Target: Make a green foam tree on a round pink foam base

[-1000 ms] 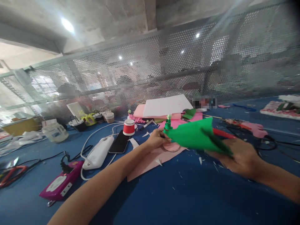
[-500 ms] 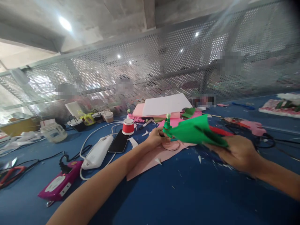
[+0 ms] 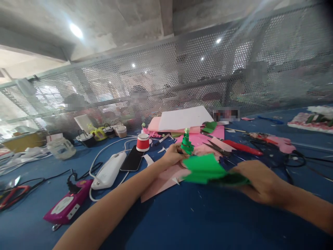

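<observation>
My left hand (image 3: 172,155) is closed around the base of a small green spiral tree-shaped stem (image 3: 186,143), held upright over pink foam sheets (image 3: 166,177). My right hand (image 3: 257,181) grips a folded green foam sheet (image 3: 205,169) low over the blue table (image 3: 197,222), just right of the left hand. The sheet lies nearly flat and its edge touches the pink foam. Red-handled scissors (image 3: 234,146) lie behind the green sheet.
A black phone (image 3: 132,158), a white power bank (image 3: 109,170) with cable, a red-and-white tape roll (image 3: 143,142) and a magenta device (image 3: 66,205) sit to the left. A stack of white and pink sheets (image 3: 183,119) lies behind. A perforated metal screen (image 3: 182,73) bounds the table; people sit beyond it.
My right hand has lowered the green sheet from in front of the spiral stem down toward the table, uncovering the red-handled scissors. The left hand has stayed in place.
</observation>
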### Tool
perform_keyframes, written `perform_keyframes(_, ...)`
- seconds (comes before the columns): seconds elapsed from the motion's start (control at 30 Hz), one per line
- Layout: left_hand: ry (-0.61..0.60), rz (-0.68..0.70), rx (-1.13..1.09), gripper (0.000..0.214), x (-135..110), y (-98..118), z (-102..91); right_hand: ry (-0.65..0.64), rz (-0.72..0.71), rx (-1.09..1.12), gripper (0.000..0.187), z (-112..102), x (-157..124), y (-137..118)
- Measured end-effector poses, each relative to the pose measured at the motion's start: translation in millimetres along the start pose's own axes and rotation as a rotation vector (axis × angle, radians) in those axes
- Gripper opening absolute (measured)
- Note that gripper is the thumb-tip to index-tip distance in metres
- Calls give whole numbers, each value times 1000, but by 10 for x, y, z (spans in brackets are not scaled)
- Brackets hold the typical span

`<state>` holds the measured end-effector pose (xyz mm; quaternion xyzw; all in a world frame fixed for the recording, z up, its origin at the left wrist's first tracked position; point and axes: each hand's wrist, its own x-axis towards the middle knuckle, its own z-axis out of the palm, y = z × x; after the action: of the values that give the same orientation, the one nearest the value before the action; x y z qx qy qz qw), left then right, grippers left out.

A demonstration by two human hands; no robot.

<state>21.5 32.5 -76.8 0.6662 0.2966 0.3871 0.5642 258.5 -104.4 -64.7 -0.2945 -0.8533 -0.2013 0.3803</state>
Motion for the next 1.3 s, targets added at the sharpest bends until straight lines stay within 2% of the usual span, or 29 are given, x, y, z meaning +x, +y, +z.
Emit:
perform_keyframes(0.1, -8, -17, -10, 26, -6, 13, 7, 44, 65, -23, 29, -15, 31, 3)
perform_keyframes(0.23, -5, -41, -8, 31, -6, 4, 1, -29, -60, 53, 28, -35, 47, -18)
perform_keyframes(0.37, -13, -28, 2, 33, -6, -8, -6, -11, 37, 4, 23, -34, 23, -26)
perform_keyframes(0.5, 10, -17, -16, 37, -6, -11, -8, -43, -93, 84, 30, -18, 1, -18)
perform_keyframes(0.63, -21, -12, 7, 31, -2, -12, -16, -8, -19, 8, 22, -39, 13, -9)
perform_keyframes(0.73, -28, -7, -7, 31, -4, -10, -18, -80, -101, 75, 27, -54, 21, -20)
perform_keyframes(0.77, -26, -7, -15, 31, -6, -8, -16, -68, -121, 72, 30, -50, 17, -20)
perform_keyframes(0.9, -32, 1, -24, 24, -12, 4, -6, 6, -5, -30, 26, -1, -27, 11)
perform_keyframes(1.03, -10, -6, -29, 27, -3, -6, -8, -44, -82, -2, 27, 30, -45, 46)
perform_keyframes(1.17, -6, -19, -32, 34, -3, -10, -15, 65, 100, -83, 30, 18, -12, 61)
perform_keyframes(1.2, -8, -21, -32, 36, -5, -7, -14, 70, 99, -78, 31, 15, -5, 55)
perform_keyframes(1.3, -1, -30, -29, 37, -13, 8, -4, -14, -54, 8, 33, 10, 4, 17)
